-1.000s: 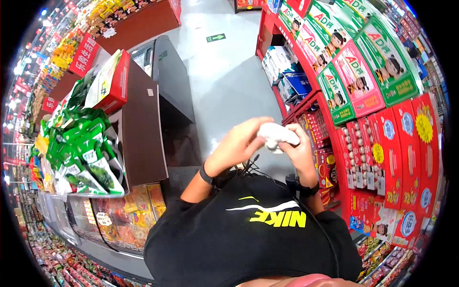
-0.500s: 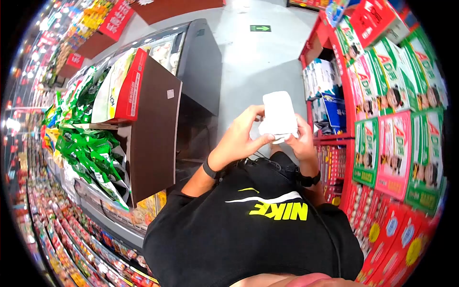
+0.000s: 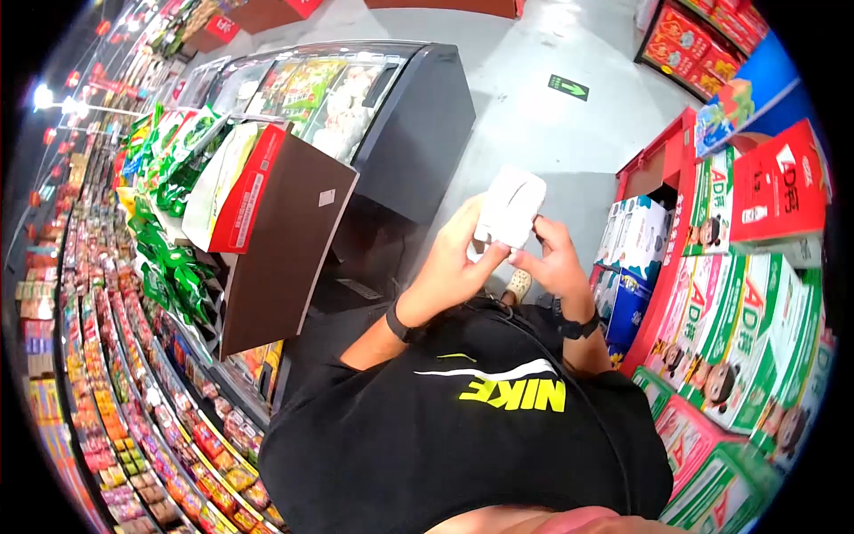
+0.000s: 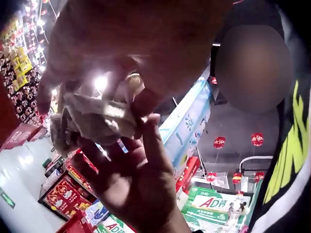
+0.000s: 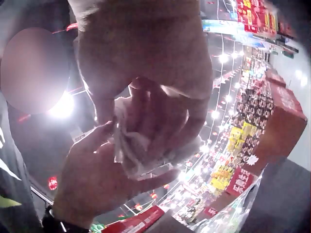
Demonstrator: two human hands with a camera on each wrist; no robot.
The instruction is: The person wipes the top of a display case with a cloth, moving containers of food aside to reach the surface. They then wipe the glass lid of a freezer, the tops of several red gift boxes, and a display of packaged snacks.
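L hand (image 3: 449, 267) & R hand (image 3: 562, 262), part-curled, grip white bundle (image 3: 514, 209); crumpled underside (image 4: 97, 116) only in wrist views.

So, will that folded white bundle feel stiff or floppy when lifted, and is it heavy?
The folded white bundle is probably soft and floppy: the left wrist view shows creased layers. It's likely light, looking small between the left hand and right hand. With edges that look loose, it may unfold if pinched by one layer.
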